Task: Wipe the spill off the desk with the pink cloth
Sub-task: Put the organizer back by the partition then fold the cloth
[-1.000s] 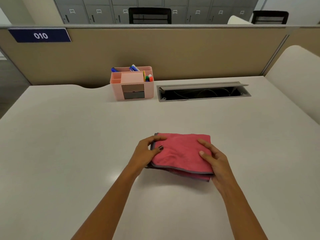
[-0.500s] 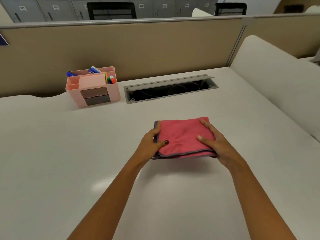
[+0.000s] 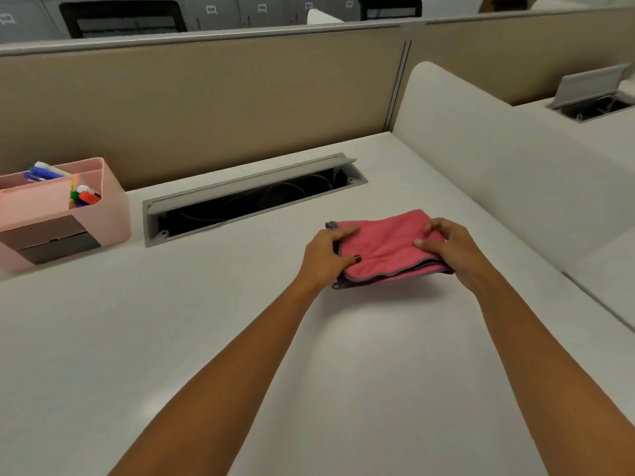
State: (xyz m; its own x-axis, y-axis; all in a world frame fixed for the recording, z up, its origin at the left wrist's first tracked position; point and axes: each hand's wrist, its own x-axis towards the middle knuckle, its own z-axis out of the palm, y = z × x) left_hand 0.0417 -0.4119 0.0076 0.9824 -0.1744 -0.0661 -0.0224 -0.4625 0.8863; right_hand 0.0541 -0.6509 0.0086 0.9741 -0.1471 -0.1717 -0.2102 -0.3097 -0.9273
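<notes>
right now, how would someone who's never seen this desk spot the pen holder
Start at the tan partition along the back of the white desk. Left of the open grey cable tray stands a pink desk organiser with two dark drawers. It alone holds coloured markers.

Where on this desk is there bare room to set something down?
The widest bare patch of the white desk lies near you, left of the left hand and in front of the pink plastic organiser. A narrower strip runs between the folded pink cloth and the open grey cable tray. The back edge is crowded; both hands grip the cloth.
</notes>
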